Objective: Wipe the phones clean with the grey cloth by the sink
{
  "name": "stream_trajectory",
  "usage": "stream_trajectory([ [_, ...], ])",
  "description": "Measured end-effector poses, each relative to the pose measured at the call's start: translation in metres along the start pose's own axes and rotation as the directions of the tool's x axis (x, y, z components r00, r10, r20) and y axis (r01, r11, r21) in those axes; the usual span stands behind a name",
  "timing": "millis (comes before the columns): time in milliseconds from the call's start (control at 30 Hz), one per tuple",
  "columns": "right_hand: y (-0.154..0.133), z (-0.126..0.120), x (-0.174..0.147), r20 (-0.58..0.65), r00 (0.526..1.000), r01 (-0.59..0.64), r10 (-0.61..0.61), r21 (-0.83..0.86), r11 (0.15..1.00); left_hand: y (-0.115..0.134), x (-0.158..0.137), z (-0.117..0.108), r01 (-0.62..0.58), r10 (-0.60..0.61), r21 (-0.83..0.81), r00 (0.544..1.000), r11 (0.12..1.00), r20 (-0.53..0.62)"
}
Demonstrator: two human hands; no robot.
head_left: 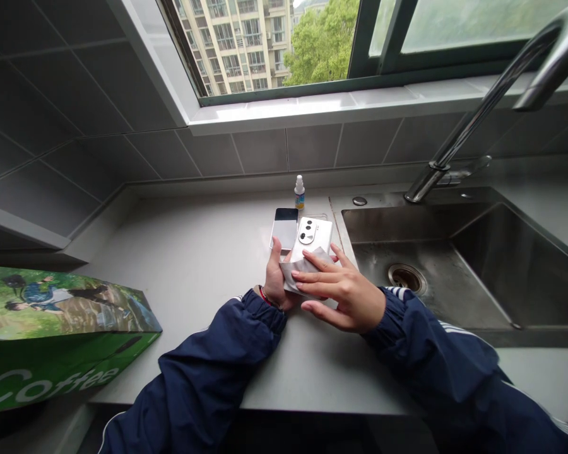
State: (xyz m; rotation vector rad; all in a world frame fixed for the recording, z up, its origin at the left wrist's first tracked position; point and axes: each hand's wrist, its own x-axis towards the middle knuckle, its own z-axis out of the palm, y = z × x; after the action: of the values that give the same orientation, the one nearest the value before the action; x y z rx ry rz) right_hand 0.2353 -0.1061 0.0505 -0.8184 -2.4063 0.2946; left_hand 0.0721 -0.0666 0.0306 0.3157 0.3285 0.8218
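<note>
My left hand is closed around a white smartphone, its back with the camera module facing up. Over the lower part of that phone lies a grey cloth. My right hand rests on the cloth with its fingers stretched out, pressing it flat against the phone. Just behind, on the counter, lies another phone with a dark and pale surface. Beyond it stands a small spray bottle with a white cap and a blue and yellow label. A thin clear outline, perhaps a phone case, shows partly behind the held phone.
To the right is a steel sink with a drain and a tall chrome faucet. A green printed coffee bag stands at the left on the pale counter. A window is at the back.
</note>
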Motion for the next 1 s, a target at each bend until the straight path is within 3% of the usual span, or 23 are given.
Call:
stream_trajectory([
  [133, 0.000, 0.000, 0.000, 0.020, 1.000, -0.006, 0.006, -0.006, 1.000, 0.002, -0.001, -0.002, 0.000, 0.000, 0.039, 1.000, 0.999, -0.010],
  [333, 0.001, 0.002, -0.001, 0.127, 0.992, -0.022, 0.027, -0.042, 0.999, 0.002, 0.001, -0.008, -0.102, 0.101, 0.095, 0.995, 0.990, 0.012],
  [533, 0.002, 0.012, -0.003, 0.152, 0.986, -0.049, 0.073, -0.158, 0.986, -0.001, 0.000, -0.008, -0.042, 0.042, 0.088, 0.999, 0.995, 0.002],
  [767, 0.011, 0.020, -0.004, -0.005, 0.974, -0.216, 0.227, -0.324, 0.921, -0.006, 0.002, -0.005, -0.080, 0.080, 0.046, 0.997, 0.996, -0.013],
  [1000, 0.023, 0.019, -0.004, -0.183, 0.893, -0.447, 0.410, -0.275, 0.851, -0.009, 0.000, -0.015, -0.086, 0.073, 0.265, 0.996, 0.960, 0.058],
])
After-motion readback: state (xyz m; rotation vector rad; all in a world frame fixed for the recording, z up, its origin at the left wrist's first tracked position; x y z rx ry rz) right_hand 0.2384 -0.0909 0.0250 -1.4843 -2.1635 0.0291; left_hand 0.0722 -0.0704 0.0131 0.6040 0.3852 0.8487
